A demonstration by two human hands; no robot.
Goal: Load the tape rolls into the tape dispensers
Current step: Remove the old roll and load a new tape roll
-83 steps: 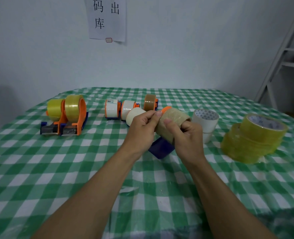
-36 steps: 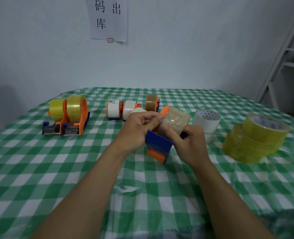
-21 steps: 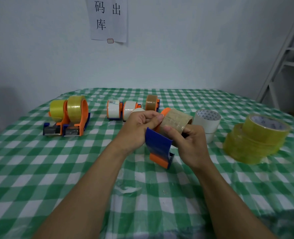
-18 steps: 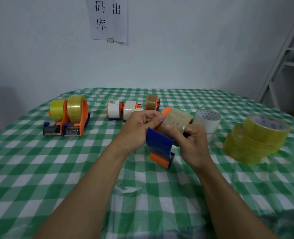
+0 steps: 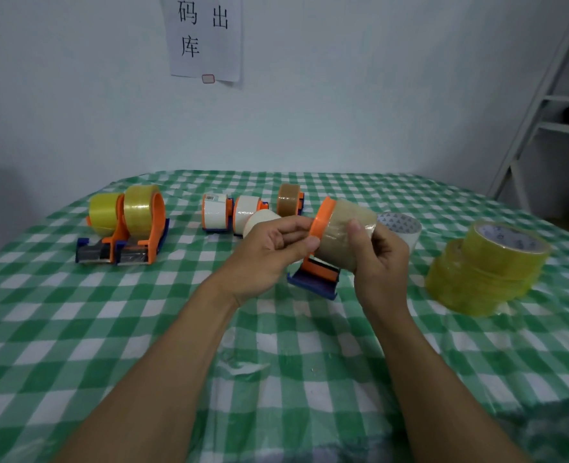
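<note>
Above the green-checked table (image 5: 76, 329), the left hand (image 5: 269, 248) pinches the flange of the orange dispenser (image 5: 321, 222) while the right hand (image 5: 380, 262) curls round the tan tape roll (image 5: 343, 232), probably bracing frame against roll to seat it. Loaded dispensers (image 5: 133, 222) sit at ten o'clock; spare yellow rolls (image 5: 490, 272) wait at three o'clock.

Characters 码, 出, 库 on the wall sheet (image 5: 206, 38), with perhaps a red stamp (image 5: 208, 78)
</note>
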